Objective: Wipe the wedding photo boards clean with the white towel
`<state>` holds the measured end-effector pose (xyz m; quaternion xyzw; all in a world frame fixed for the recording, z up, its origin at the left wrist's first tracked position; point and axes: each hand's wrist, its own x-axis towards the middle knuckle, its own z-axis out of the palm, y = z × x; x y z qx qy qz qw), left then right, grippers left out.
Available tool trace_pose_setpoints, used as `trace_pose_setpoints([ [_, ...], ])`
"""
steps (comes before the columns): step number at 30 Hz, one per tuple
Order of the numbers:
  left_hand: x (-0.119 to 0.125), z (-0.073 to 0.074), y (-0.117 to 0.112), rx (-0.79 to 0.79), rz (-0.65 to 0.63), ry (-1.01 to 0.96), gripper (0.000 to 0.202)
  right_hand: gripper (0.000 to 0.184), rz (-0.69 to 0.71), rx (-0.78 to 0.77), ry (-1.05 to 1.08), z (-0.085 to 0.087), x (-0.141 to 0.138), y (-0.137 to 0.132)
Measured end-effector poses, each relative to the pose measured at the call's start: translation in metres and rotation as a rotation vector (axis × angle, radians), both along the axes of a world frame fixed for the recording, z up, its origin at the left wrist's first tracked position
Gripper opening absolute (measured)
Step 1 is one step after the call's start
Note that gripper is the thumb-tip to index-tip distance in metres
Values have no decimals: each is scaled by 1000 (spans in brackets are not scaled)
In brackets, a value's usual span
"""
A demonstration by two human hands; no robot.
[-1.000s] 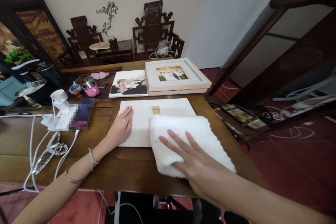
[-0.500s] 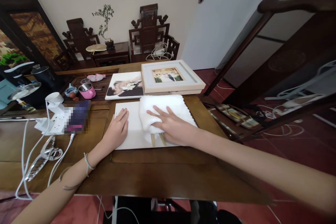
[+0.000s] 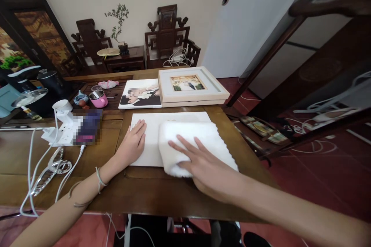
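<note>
A white rectangular panel [image 3: 150, 150] lies flat on the dark wooden table. My left hand [image 3: 135, 141] rests on its left edge, fingers straight and close together, holding nothing. A fluffy white cloth [image 3: 174, 135], folded over, covers the panel's right part and hangs past its near edge. On the cloth is my right hand [image 3: 199, 162], its fingers spread over the top and its thumb tucked against the fold, gripping it. Faint marks show on the panel near its left and far edges, too small to read.
Behind the panel lie a photo print [image 3: 142, 94] and a pale framed picture [image 3: 191, 87]. To the left are a power strip [image 3: 68, 131] with white cables, a silver hair claw [image 3: 52, 170], a pink cup [image 3: 98, 99] and a kettle [image 3: 48, 81]. The table's right edge [image 3: 249, 150] is near the cloth.
My right hand has moved the cloth toward me and to the right, baring the panel's far part. The panel's near edge there is now covered. My left hand stays at the left edge.
</note>
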<state>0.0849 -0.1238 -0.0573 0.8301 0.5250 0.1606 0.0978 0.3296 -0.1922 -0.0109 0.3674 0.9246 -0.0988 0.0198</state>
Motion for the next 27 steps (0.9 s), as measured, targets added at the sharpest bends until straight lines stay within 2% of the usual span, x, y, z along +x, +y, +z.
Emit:
trace_pose_setpoints([
  [4,0,0,2,-16,16,8,47,59,-9,81,-28,3,-5,49],
  [7,0,1,5,-35,32,4,47,59,-11,110,-34,3,-11,67],
  [10,-1,1,5,-40,29,2,47,57,-4,91,-54,4,-16,50],
  [15,-1,2,5,-25,-6,7,47,52,20,-46,-56,5,-16,-9],
  [18,0,2,4,-21,3,13,47,49,41,-93,-46,7,-14,-19],
  [20,-1,1,5,-15,6,14,47,55,28,-69,-37,8,-13,-8],
  [27,-3,-2,6,6,-15,6,47,63,-31,108,-105,10,-28,65],
])
